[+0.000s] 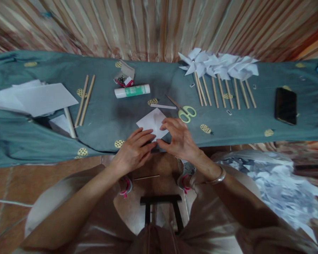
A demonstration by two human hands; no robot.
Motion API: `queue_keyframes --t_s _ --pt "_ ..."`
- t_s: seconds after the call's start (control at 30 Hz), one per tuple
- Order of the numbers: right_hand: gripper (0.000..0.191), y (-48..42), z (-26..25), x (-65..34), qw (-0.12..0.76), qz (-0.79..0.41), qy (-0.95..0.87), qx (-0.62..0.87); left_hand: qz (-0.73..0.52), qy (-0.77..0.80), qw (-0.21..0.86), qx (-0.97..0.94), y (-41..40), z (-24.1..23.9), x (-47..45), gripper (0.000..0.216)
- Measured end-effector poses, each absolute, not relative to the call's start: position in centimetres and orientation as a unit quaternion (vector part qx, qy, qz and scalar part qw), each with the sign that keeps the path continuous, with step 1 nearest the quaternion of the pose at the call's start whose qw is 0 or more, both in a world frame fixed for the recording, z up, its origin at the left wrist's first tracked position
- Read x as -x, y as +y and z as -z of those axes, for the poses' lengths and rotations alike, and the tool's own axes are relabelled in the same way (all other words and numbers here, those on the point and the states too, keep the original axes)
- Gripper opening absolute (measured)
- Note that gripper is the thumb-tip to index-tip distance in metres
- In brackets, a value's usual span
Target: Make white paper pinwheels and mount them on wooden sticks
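A white square of paper (150, 121) lies cornerwise near the front edge of the table, with a faint crease in its middle. My left hand (134, 147) rests with stretched fingers on its lower left side. On the right side, my right hand (178, 137) curls its fingers and thumb around the paper's corner, which they partly hide. Both hands come close together at the bottom corner. Just beyond the paper are a narrow paper strip (163, 106) and scissors with light green handles (187, 114).
Behind lie a glue stick (132, 91) and an open box of pins (124, 78). Paper pinwheels (219, 65) on sticks line the back right, near a black phone (285, 106). At left are two wooden sticks (84, 100) and stacked paper (42, 98). A bag of paper pieces (278, 187) stands below right.
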State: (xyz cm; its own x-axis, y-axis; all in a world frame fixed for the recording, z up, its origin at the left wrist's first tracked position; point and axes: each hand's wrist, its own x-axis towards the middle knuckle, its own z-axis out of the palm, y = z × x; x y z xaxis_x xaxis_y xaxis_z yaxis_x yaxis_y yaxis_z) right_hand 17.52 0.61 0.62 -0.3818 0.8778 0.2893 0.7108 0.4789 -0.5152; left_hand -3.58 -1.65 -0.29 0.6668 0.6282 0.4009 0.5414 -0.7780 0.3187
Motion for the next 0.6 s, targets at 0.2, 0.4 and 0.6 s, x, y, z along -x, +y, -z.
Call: queue_keyframes --t_s 0.2,0.4,0.6 --pt "0.018 0.8 -0.7 -17.8 0.266 -0.179 -0.805 0.499 -0.252 0.325 0.109 -0.905 -1.8 0.2 3.6 0.026" --pt "0.015 1.3 -0.9 -18.4 0.267 -0.201 -0.79 0.514 -0.25 0.333 0.135 -0.899 -1.8 0.1 3.7 0.027" --pt "0.013 1.9 -0.7 -19.2 0.277 -0.2 -0.781 0.523 -0.26 0.335 0.147 -0.894 -1.9 0.2 3.8 0.029"
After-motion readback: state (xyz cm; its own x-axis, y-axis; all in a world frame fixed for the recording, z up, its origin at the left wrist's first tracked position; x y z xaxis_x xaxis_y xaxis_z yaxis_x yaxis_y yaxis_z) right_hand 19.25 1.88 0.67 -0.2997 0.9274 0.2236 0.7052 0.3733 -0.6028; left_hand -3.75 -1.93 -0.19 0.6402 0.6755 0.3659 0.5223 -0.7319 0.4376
